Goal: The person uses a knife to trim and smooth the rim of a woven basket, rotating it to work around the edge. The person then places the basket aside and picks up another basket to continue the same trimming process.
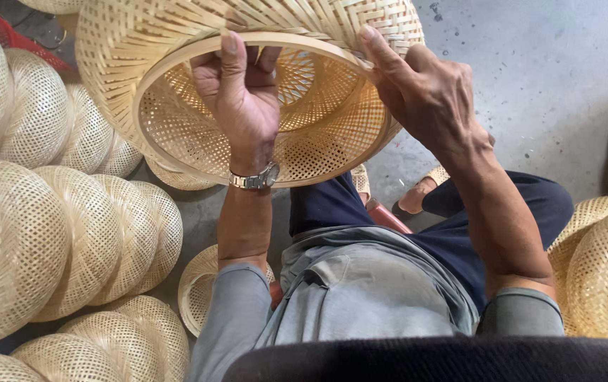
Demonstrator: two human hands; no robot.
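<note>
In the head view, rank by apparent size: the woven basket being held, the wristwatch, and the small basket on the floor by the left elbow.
1. Held woven basket, gripped at its rim by the left hand and right hand; being nearest the camera exaggerates it.
2. Small floor basket, partly hidden.
3. Wristwatch.

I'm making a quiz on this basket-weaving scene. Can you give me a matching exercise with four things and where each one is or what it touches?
Things:
1. left hand
2. right hand
3. wristwatch
4. stacked baskets

Places:
A. lying on the floor at the left
B. fingers on the right side of the rim of the held basket
C. on the left wrist
D. reaching up inside the held basket, fingers over the rim

Pairs: 1-D, 2-B, 3-C, 4-A
</note>
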